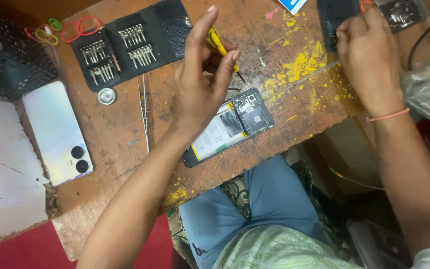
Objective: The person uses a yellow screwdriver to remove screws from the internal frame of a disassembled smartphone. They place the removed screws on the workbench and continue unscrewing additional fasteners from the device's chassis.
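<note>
**Screwdriver tip hangs just above the opened phone, at its 12 o'clock end**

The left hand (200, 84) is raised over the wooden surface (125, 149) with its fingers (201, 30) pinched around a yellow-handled screwdriver (217, 42). The index finger stands straight up, while the thumb and the other fingers clasp the handle. The tool's long axis runs from about 11 o'clock at the handle to 5 o'clock at the dark tip, which points down and away from the palm.

The opened phone (227, 127) lies directly below that hand, toward 6 o'clock from the fingers. Its back is off, showing a pale battery and a dark board. Its long axis runs from roughly 8 o'clock to 2 o'clock, with the board end nearest the tip. Tip and phone appear apart, though the gap cannot be judged exactly.

The right hand (369, 55) is well away at 2 o'clock from the phone, resting knuckles-up on a second dark device (332, 20) at the far edge. Whether its fingers grip anything cannot be told. The left hand is clearly the nearer to the opened phone.

A black bit case (125, 45) lies open at 10 o'clock, tweezers (144, 109) lie beside the left forearm, and a pale back cover (58, 132) lies at 9 o'clock.
</note>
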